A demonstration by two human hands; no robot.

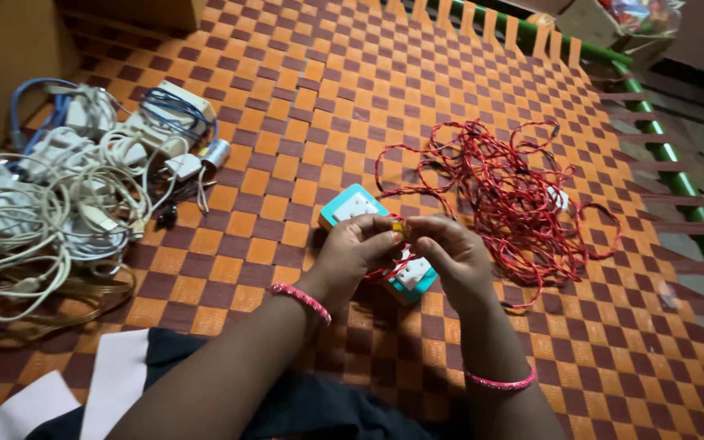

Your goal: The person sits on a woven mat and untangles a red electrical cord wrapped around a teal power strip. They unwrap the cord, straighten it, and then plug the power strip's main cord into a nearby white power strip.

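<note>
Item: left hand [352,248] and right hand [450,251], fingertips meeting, both pinching a small yellow piece [399,227] on the red twisted wire [507,191]. Both are hovering over a teal switch box [372,224] lying on the woven orange cot [303,106]. Step, seemingly: working the wire end. Next calling for steady, fine fingertip control. Left of them: white cable heap [59,195].

Soft, even light filled the scene, brightest toward the upper right, where the green frame rail [678,175] caught a pale sheen. Shadows were faint and short under the hands. The top left corner fell dim. Focus stayed fairly sharp on the woven cot surface [311,98], while the edges curved and smeared slightly.
</note>
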